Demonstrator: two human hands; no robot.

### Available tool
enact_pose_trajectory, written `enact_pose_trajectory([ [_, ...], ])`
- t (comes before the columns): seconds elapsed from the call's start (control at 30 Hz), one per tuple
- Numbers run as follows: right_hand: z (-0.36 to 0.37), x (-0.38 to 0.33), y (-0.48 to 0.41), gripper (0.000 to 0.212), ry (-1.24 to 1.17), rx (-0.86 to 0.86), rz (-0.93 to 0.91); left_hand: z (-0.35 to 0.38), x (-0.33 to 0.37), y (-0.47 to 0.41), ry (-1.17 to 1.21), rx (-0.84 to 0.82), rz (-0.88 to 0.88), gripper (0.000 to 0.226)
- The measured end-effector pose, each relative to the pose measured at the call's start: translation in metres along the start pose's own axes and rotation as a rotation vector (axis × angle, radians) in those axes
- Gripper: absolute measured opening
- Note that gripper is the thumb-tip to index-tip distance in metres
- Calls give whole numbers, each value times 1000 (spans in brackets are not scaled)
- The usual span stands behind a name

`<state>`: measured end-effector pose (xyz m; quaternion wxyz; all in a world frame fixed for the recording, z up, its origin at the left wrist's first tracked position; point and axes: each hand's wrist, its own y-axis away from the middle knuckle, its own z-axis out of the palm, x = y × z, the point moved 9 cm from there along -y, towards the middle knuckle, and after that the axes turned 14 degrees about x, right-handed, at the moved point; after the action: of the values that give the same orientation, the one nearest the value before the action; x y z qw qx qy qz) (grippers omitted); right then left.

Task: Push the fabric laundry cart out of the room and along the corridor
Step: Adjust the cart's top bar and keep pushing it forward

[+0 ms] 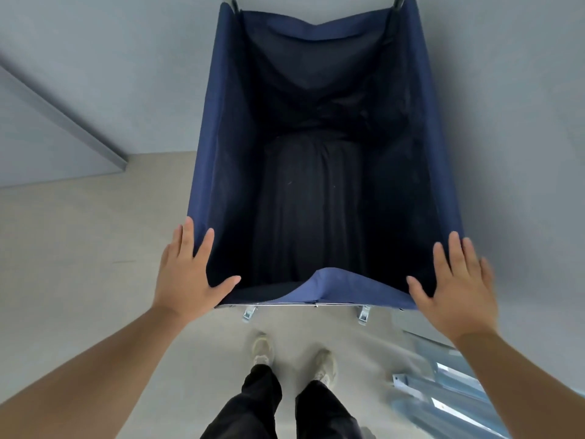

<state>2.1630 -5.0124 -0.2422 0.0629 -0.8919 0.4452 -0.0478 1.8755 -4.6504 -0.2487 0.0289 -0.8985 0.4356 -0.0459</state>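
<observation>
The blue fabric laundry cart (215,128) stands straight in front of me, open at the top, with dark cloth lying in its bottom. Its near fabric rim sags in the middle above a metal bar and two casters. My left hand (190,270) lies flat over the near left corner of the rim, fingers spread. My right hand (456,280) lies flat over the near right corner, fingers spread too. Neither hand curls around the rim.
A pale wall (95,58) rises just beyond the cart's far end, with a grey strip (63,118) running along it at left. The floor is light beige. Shiny metal frame parts (443,394) lie on the floor at lower right, near my right foot.
</observation>
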Motion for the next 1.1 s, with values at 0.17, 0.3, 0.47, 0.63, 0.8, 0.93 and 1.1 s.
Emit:
enact_pose_trajectory([
  [0.17,10,8,-5,86,-30,10,-8,3,3,1,21,5,-38,106],
  [0.3,11,14,-7,85,-37,17,-17,6,3,2,49,0,-81,105],
  [0.47,10,21,-8,84,-52,17,-7,4,11,6,62,-25,-122,109],
  [0.63,8,27,-8,82,-71,35,-5,4,19,9,41,-45,-108,108],
  [0.8,2,28,-9,81,-80,44,18,3,30,10,-114,-85,-62,109],
  [0.93,1,32,-3,79,-44,38,222,4,103,-25,-53,-63,227,102],
  [1.1,5,8,9,95,-24,-39,478,6,272,-92,80,-43,720,92],
])
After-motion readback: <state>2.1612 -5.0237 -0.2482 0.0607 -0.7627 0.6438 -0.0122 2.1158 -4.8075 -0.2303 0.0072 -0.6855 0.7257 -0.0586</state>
